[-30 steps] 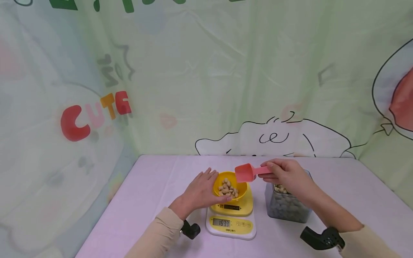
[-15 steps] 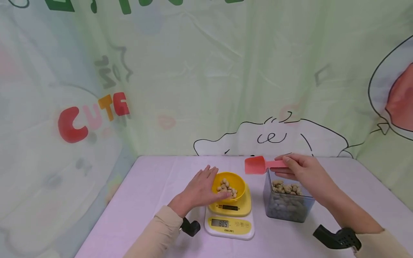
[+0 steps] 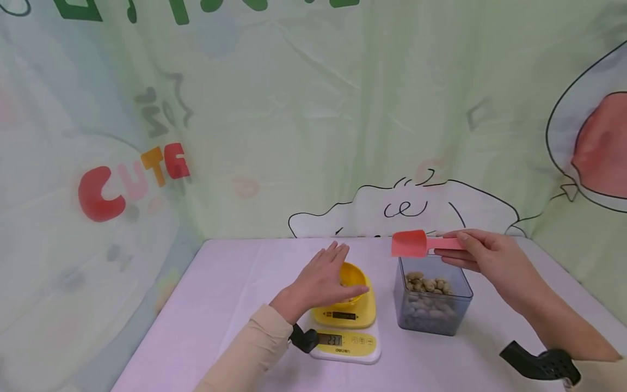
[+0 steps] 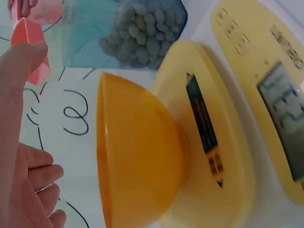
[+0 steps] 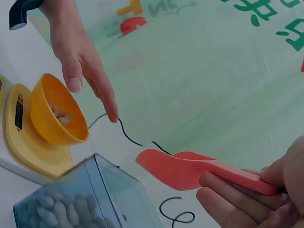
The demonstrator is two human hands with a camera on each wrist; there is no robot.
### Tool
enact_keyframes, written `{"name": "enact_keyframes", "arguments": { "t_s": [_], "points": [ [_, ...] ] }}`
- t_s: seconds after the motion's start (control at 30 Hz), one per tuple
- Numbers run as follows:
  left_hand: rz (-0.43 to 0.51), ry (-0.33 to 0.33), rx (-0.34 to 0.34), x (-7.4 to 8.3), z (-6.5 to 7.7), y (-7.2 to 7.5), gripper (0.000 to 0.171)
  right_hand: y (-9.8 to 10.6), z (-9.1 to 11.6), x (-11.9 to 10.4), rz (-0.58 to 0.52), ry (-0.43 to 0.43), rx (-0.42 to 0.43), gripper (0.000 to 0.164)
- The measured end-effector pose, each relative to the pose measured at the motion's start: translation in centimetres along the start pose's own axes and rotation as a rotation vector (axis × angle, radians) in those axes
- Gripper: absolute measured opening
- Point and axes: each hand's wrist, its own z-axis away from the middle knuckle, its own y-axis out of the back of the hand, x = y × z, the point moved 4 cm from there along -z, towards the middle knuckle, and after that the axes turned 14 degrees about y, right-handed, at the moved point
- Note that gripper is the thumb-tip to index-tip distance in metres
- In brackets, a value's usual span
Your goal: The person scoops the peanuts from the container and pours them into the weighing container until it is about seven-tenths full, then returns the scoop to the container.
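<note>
My left hand (image 3: 318,280) hovers with straight fingers over a yellow bowl (image 4: 142,152), apart from its rim in the left wrist view. The bowl stands on a yellow-and-white kitchen scale (image 3: 344,353) with a lit display. Peanuts (image 5: 61,116) lie inside it, mostly hidden by the hand in the head view. Between thumb and fingers, my right hand (image 3: 499,267) holds a pink scoop (image 3: 410,244) by its handle. The scoop is level above the far rim of a clear bluish container (image 3: 459,272), which holds many unshelled peanuts (image 3: 426,284).
A pale lilac cloth covers the table (image 3: 235,305). Behind it hangs a printed curtain (image 3: 274,136) with cartoon drawings. The container stands just right of the scale. A black wrist camera (image 3: 305,338) overlaps the scale's left edge in the head view.
The right hand has carried the scoop from the bowl rightward over the container. My left hand has lifted off the bowl and shifted right. The number on the scale's display has dropped.
</note>
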Motion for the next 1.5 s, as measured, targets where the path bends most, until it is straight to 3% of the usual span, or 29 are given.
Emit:
{"name": "enact_keyframes", "arguments": {
  "t_s": [0.43, 0.63, 0.8, 1.07, 1.33, 1.5],
  "points": [
    [-0.040, -0.109, -0.009, 5.3, -1.1, -0.1, 0.097, 3.5, 2.2, 1.9, -0.024, -0.067, -0.065, 0.055],
    [-0.085, -0.119, -0.041, 7.7, -1.6, -0.8, 0.094, 2.8, 2.1, 1.8, 0.168, -0.085, -0.115, 0.047],
    [-0.114, -0.099, -0.052, 9.2, -2.0, -1.5, 0.095, 1.8, 1.5, 1.4, 0.312, -0.025, -0.127, 0.036],
    [-0.120, -0.055, -0.026, 10.2, -2.3, -2.4, 0.097, 0.2, 0.8, 0.6, 0.468, 0.029, -0.155, 0.027],
    [-0.133, -0.102, -0.022, 10.4, -2.4, -2.1, 0.094, -0.6, 0.0, 0.1, 0.509, 0.028, -0.189, 0.024],
    [-0.148, -0.112, -0.016, 10.4, -2.6, -2.0, 0.094, -0.9, -0.5, 0.4, 0.491, -0.029, -0.251, 0.023]
  ]
}}
